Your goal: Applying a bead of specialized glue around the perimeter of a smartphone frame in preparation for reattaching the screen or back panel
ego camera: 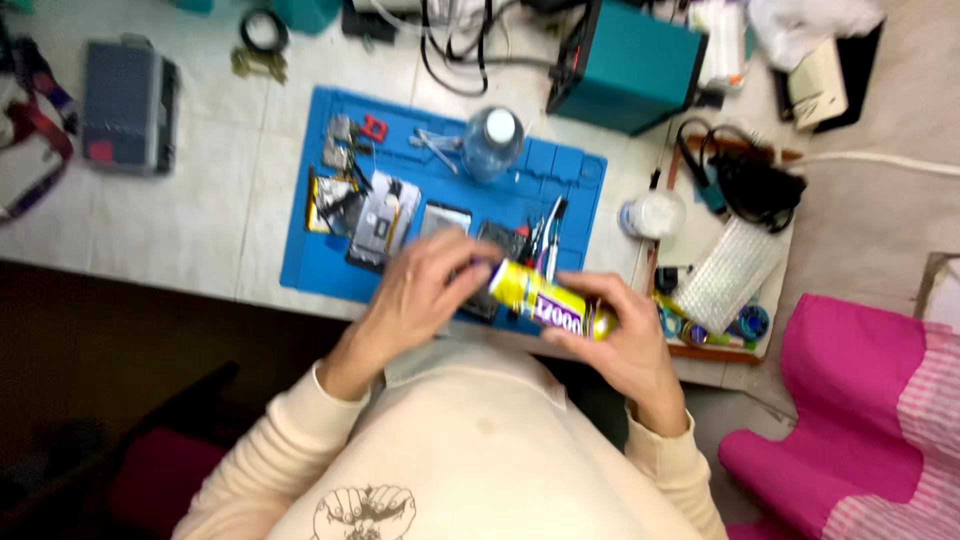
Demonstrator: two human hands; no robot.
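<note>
Hands meet just above the near edge of a blue mat (310, 262) that lies on the pale tabletop (190, 220). The right hand (615, 345) is closed around the rear end of a yellow tube (548, 300) with a purple label, so the tube lies slanted across its fingers, with the free end pointing up and toward the left hand. The left hand (425, 290) comes in from the other side, fingers bent, its fingertips pinching at the tube's tip; the blur hides whether they hold a cap. The tube sits between the two hands, raised clear of the mat.

Under and just beyond the left hand, several small dark and silvery flat parts (385, 220) lie spread on the mat. Just beyond the tube's tip, some thin tools (548, 232) stand out from the mat. Farther beyond the hands, near the mat's far edge, a clear bottle (492, 142) with a white cap stands upright. Beyond the right hand and a little to its right sits a small white jar (652, 213), just off the mat, and well past it a teal box (625, 65). Well off to the left of the left hand, a grey case (128, 105) rests on the tabletop.
</note>
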